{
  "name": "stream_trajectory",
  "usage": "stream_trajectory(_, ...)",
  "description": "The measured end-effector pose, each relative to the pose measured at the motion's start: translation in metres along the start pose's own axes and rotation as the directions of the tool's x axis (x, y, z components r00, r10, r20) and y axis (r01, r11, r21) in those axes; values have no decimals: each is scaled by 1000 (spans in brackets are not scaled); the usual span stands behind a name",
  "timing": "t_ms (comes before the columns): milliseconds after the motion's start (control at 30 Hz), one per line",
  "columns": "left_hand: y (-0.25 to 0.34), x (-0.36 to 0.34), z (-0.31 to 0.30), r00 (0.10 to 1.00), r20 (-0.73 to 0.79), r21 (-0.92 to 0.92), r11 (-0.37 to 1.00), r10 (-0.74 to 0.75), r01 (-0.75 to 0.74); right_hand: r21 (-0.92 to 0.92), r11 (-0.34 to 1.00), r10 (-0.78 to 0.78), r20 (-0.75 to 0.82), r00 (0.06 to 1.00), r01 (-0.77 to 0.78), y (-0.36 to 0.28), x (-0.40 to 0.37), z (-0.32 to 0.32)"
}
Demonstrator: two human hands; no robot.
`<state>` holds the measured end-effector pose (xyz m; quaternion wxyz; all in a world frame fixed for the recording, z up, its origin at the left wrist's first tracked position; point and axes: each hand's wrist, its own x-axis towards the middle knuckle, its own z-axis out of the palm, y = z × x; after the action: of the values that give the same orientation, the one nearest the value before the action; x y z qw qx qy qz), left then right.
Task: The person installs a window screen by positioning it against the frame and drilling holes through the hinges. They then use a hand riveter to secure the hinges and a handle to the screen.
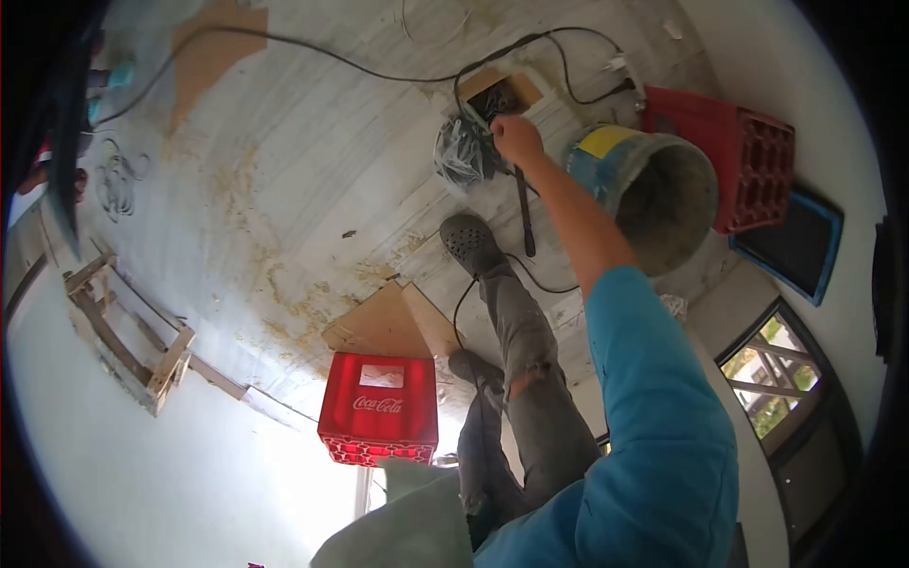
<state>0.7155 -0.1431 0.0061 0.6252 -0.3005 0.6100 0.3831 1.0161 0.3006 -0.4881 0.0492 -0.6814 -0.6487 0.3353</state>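
My right hand point(518, 142) is closed, reaching down to the floor just ahead of my foot. What its fingers grip is too small to make out. Beside it on the left sits a dark bundle in clear plastic point(462, 151). Right behind the hand stands an open cardboard box point(525, 90) with dark contents. Below the hand a dark bar-shaped tool point(525, 218) lies on the floor. My left hand is out of the picture.
A dirty bucket point(606, 175) lies tipped to the right, with a red crate point(696, 123) behind it. Another red crate point(379, 398) stands at lower left by a cardboard piece point(379, 322). A black cable point(350, 64) crosses the floor. A wooden frame point(128, 331) stands left.
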Motion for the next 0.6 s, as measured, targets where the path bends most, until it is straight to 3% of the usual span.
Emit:
stream_trajectory(133, 10, 54, 14, 998, -5, -87, 994, -63, 62, -86, 996, -34, 26, 999, 36, 23, 66, 50)
stream_trajectory(267, 19, 72, 22, 994, -20, -136, 986, -104, 100, -196, 969, 170, 106, 980, -147, 34, 93, 75)
stream_trajectory(367, 20, 75, 26, 992, -23, -158, 980, -122, 117, -214, 959, 214, 111, 970, -187, 29, 92, 69)
stream_trajectory(467, 22, 75, 28, 992, -5, -171, 977, -126, 123, -204, 975, 102, 68, 992, -86, 34, 93, 69)
stream_trajectory(600, 19, 70, 26, 993, 9, -174, 978, -116, 116, -108, 990, 88, -23, 996, -90, 40, 91, 74)
